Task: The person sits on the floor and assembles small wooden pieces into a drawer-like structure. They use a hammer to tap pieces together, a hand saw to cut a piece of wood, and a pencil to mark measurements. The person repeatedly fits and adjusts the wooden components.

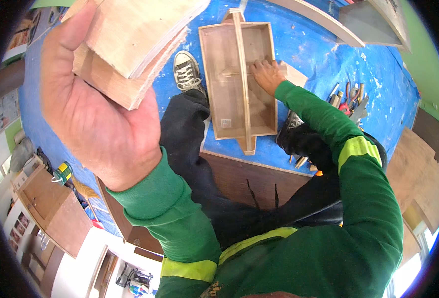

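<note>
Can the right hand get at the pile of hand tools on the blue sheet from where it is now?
Probably yes. The right hand rests on the wooden box, holding nothing, and the hand tools lie on the blue sheet just to its right, with only bare sheet between. The left hand is busy holding wooden blocks.

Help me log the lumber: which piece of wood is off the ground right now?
The pale wood block gripped in the left hand, raised near the camera. The wooden box under the right hand lies on the blue tarp.

Blue floor sheet [303, 44], open wooden box [236, 79] with divider, hand tools [348, 97], brown board [259, 181]
</note>
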The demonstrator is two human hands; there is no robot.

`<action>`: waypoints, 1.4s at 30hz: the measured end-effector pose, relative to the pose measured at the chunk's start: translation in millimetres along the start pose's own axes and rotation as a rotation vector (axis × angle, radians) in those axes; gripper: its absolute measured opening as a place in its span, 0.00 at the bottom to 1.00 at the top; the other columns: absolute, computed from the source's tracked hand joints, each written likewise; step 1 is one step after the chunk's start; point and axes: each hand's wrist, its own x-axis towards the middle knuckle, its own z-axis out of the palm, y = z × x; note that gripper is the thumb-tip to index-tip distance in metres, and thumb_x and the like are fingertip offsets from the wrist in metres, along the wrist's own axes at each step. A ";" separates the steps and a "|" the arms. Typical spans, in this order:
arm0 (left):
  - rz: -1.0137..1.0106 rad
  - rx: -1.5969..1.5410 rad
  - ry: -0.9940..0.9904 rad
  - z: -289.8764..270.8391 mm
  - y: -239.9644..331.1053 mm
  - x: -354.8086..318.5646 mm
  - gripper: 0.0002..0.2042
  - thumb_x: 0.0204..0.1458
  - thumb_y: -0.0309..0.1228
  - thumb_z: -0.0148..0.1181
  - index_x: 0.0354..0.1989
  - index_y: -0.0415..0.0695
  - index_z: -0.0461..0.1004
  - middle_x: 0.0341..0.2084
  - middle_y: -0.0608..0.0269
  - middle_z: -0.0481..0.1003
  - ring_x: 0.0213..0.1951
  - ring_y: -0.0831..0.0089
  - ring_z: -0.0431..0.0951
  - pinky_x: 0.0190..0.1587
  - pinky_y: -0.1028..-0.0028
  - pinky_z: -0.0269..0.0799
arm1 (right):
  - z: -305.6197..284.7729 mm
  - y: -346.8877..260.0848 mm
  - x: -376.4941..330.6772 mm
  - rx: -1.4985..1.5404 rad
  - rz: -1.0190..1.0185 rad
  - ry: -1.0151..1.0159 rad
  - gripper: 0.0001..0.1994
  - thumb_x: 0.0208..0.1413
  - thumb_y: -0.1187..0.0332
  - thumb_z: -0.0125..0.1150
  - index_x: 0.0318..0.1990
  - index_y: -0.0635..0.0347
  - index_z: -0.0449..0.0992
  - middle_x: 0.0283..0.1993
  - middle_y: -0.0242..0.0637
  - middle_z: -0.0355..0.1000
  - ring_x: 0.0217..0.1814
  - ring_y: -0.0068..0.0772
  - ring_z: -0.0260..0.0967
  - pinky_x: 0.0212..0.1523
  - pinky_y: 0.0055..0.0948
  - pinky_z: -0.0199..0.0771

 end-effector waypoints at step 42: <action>-0.048 0.174 0.081 21.7 -30.1 -8.3 0.19 0.68 0.33 0.61 0.60 0.32 0.76 0.58 0.46 0.82 0.56 0.57 0.86 0.59 0.56 0.84 | 45.5 6.9 98.5 0.147 0.107 0.087 0.16 0.70 0.67 0.53 0.60 0.45 0.79 0.64 0.30 0.75 0.70 0.39 0.69 0.61 0.56 0.68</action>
